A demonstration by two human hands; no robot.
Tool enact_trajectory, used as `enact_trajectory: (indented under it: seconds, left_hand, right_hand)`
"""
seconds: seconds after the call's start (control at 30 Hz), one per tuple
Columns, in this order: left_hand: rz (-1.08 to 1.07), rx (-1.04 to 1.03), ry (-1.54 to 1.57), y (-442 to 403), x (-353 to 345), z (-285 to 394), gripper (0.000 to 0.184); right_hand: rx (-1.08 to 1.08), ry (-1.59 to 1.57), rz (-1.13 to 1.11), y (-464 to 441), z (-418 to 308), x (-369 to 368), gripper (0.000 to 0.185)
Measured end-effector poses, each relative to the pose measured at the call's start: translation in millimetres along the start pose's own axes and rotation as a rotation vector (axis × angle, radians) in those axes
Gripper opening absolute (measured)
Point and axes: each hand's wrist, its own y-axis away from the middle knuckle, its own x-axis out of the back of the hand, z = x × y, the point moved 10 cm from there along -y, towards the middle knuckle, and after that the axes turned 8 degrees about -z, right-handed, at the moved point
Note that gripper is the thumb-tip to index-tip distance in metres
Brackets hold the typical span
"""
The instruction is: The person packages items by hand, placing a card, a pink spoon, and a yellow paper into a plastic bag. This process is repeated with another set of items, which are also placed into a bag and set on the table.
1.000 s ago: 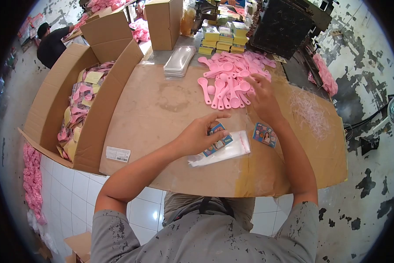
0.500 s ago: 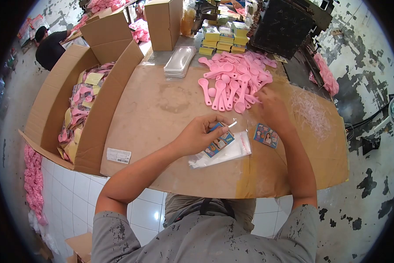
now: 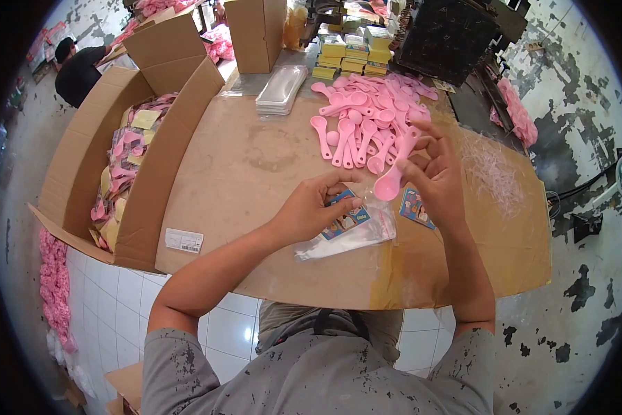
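A pink measuring spoon (image 3: 391,181) is in my right hand (image 3: 441,183), pinched by its handle with the bowl pointing down and left. My left hand (image 3: 312,209) is closed on a blue printed card (image 3: 347,220), which appears to be with a clear plastic bag. Below that card lie flat clear bags (image 3: 325,247) on the cardboard-covered table. Under and beside my right hand is a second printed card (image 3: 414,209). Just beyond both hands spreads a heap of pink spoons (image 3: 356,131).
An open carton (image 3: 162,176) of packed pink spoons stands at left. At the back are stacked clear packs (image 3: 281,91), card stacks (image 3: 352,52) and a dark machine (image 3: 449,41). Plastic strands (image 3: 492,173) lie at right. A person in black (image 3: 82,76) is at far left.
My right hand has drawn a pink spoon out of the heap and brought it toward my left hand. The left hand keeps its hold on the card, almost in place.
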Motion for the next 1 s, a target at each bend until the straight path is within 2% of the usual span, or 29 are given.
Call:
enact_trajectory:
  seconds: [0.07,0.17,0.27,0.37,0.43,0.5,0.57,0.63,0.7,0.77,0.87,0.97,1.0]
  left_hand:
    - [-0.022,0.043,0.034,0,-4,-2,0.036]
    - [-0.051,0.084,0.019,1,-7,-10,0.031]
    - [-0.030,0.171,0.052,2,-3,-12,0.032]
    - [0.012,0.032,0.101,0,-2,9,0.033]
    - [-0.012,0.043,0.125,1,-2,7,0.032]
    - [-0.042,0.082,0.096,3,-1,6,0.032]
    - [-0.082,0.147,0.018,5,-2,7,0.032]
    - [-0.101,0.120,0.070,5,-6,7,0.033]
    - [-0.148,0.130,0.093,5,-9,6,0.036]
    - [-0.222,0.186,0.097,8,-13,1,0.040]
    - [-0.098,-0.201,0.254,6,-13,37,0.043]
    - [-0.037,-0.400,-0.212,12,-1,53,0.050]
    - [-0.053,-0.407,-0.271,15,-3,58,0.052]
  right_hand:
    - [-0.044,0.044,-0.072,2,3,-13,0.059]
    - [-0.087,-0.001,-0.069,6,19,-19,0.055]
    - [0.000,-0.080,0.054,10,13,-18,0.053]
    - [0.080,0.023,0.032,18,26,-15,0.049]
    - [0.159,0.362,-0.208,18,17,-27,0.043]
    - [0.147,0.419,-0.292,14,15,-31,0.036]
    - [0.084,0.232,-0.246,6,5,-25,0.028]
    - [0.105,0.120,-0.252,2,-7,-30,0.022]
    - [0.171,0.220,-0.377,-1,-26,-43,0.019]
    - [0.226,0.498,-0.591,5,-45,-61,0.017]
    - [0.251,0.306,-0.589,-1,-60,-52,0.012]
    - [0.336,0.831,-0.531,3,-81,-68,0.012]
    - [0.263,0.800,-0.478,1,-83,-66,0.012]
